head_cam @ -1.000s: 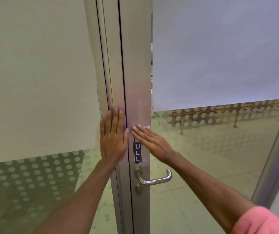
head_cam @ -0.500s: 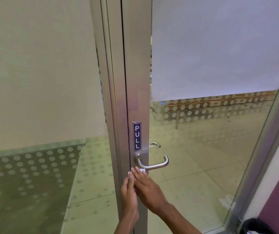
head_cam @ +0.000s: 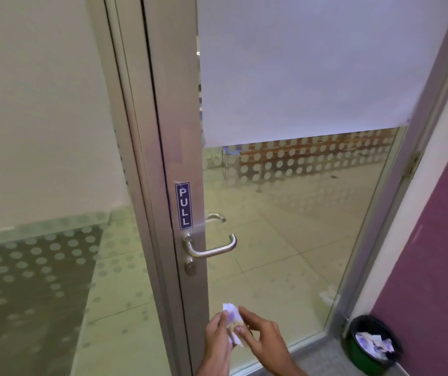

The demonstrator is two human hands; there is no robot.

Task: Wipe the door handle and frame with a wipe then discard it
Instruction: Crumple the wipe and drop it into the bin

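A silver lever door handle (head_cam: 212, 249) sticks out from the aluminium door frame (head_cam: 174, 131), just below a blue PULL sticker (head_cam: 184, 205). Well under the handle, near the bottom of the view, both my hands hold a small crumpled white wipe (head_cam: 233, 320) between them. My left hand (head_cam: 217, 343) grips its lower left side; my right hand (head_cam: 261, 339) pinches it from the right. Neither hand touches the frame.
A green bin with a black liner (head_cam: 371, 344) holding crumpled white paper stands on the floor at the lower right, by a purple wall (head_cam: 434, 253). Frosted, dotted glass panels fill both sides of the frame. The hinge-side door frame (head_cam: 396, 199) runs diagonally at right.
My hands slid down the frame from beside the PULL sticker to below the handle, then came off it, bunching the wipe between them. The view tilted down and the bin came into sight.
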